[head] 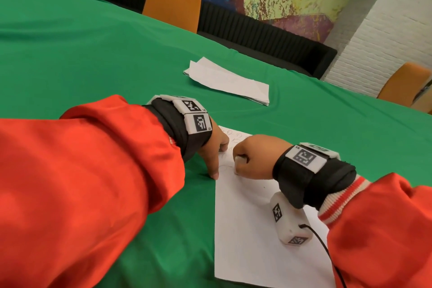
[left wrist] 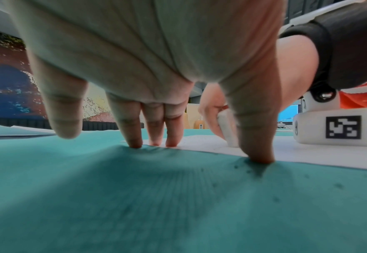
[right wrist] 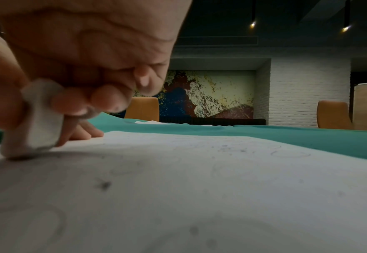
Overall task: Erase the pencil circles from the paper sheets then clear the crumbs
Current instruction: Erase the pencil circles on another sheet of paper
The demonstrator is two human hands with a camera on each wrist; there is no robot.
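- Nearest: paper sheet (head: 252, 229) flat on green-clothed worktop (head: 117, 58), near edge running out of head view at bottom.
- R hand (head: 253, 159) on sheet's far-left part, fingers curled tight, pinching white eraser (right wrist: 36, 119) betw thumb and fingertips; eraser's lower end down on the paper.
- L hand (head: 214, 149) just left of eraser, fingers spread and straight; thumb tip (left wrist: 260, 154) at sheet's left edge, middle fingertips pressing down at the paper edge, little finger lifted off the cloth.
- Pencil circles (head: 236, 135) just beyond both hands, toward sheet's far end; faint ones also nearer the R wrist cam.
- Dark crumbs (right wrist: 104, 184) scattered on sheet near eraser; more specks on cloth (left wrist: 275, 198) left of the sheet.
- Farther, well apart from the sheet: stack of more paper (head: 229, 82).
- Handling, as judged: single sheet thin, light, prob slides or buckles over soft cloth under rubbing, so needs flat pinning close beside the eraser, not gripping. Eraser small, firm; short grip low down looks best for pressure. Crumbs light, loose; should brush off w/ flat hand.
- Hard to tell: circles under both hands hidden; how many circles left, unclear. Stack's marks not readable. Sheet's right side partly covered by R wrist cam unit (head: 289, 224).
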